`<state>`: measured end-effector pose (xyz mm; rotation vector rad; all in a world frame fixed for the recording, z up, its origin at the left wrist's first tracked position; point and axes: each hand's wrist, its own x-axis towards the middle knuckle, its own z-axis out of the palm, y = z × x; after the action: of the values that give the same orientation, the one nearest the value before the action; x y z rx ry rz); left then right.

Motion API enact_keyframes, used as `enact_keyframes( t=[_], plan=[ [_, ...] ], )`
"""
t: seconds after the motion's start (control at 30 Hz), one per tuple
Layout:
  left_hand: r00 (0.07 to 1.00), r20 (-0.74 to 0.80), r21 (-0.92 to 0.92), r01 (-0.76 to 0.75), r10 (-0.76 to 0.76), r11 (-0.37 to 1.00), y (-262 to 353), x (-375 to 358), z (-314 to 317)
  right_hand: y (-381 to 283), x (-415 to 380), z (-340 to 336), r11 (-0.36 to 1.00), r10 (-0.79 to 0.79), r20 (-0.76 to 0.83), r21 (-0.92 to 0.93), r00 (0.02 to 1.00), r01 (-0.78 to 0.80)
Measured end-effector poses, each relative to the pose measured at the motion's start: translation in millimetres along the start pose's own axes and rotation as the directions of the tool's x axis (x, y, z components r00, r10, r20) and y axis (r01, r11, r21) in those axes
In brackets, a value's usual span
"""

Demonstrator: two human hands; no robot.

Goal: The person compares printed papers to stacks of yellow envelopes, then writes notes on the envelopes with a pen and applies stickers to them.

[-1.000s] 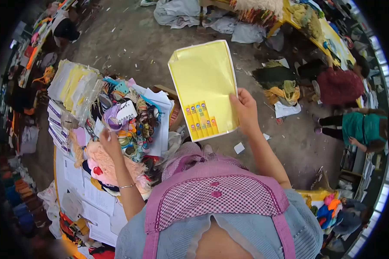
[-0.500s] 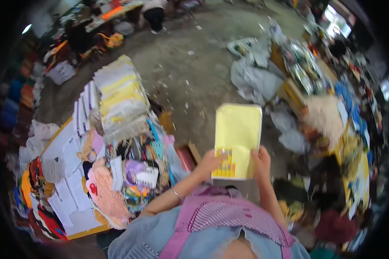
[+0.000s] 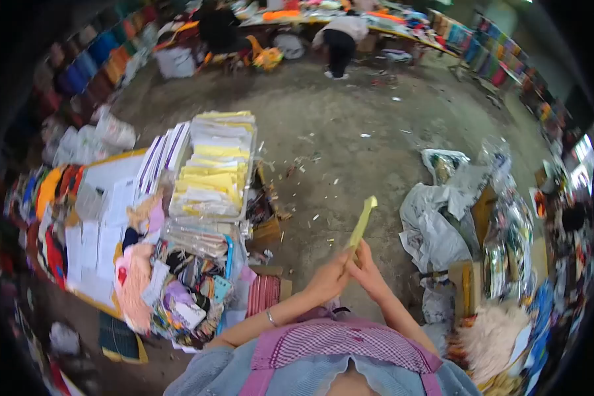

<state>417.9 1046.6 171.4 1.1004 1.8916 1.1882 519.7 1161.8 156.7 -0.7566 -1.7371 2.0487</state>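
A flat yellow packet (image 3: 361, 228) is turned almost edge-on in front of my body, its far end slightly bent. My left hand (image 3: 330, 278) closes on its near end from the left. My right hand (image 3: 369, 272) grips the same end from the right, with both hands close together. The packet's printed part does not show at this angle. To the left of my hands stands a clear bin (image 3: 249, 142) of stacked yellow and white packets. Nearer me is a tray of mixed yarn and fabric pieces (image 3: 188, 297).
Papers (image 3: 99, 244) and pink knitted fabric (image 3: 133, 277) lie on the left table. Grey plastic bags (image 3: 432, 228) and cardboard boxes (image 3: 465, 287) sit on the floor to the right. Scraps litter the concrete floor (image 3: 323, 152). A person (image 3: 340, 43) bends near the far table.
The yellow packet has gone from facing me broadly to nearly edge-on. My hands have come together at its near end. The view has swung left, showing more of the far table.
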Motion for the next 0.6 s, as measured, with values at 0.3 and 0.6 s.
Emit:
enact_keyframes(
  t=[0.3, 0.6],
  plan=[
    [0.884, -0.467, 0.034, 0.063, -0.040, 0.997, -58, 44, -101, 2, 185, -9, 0.855, -0.100, 0.302, -0.462, 0.948, 0.237],
    [0.695, -0.717, 0.437, 0.386, 0.056, 0.812, -179, 117, -283, -77, 313, 40, 0.712, -0.115, 0.370, -0.616, 0.922, 0.336]
  ],
)
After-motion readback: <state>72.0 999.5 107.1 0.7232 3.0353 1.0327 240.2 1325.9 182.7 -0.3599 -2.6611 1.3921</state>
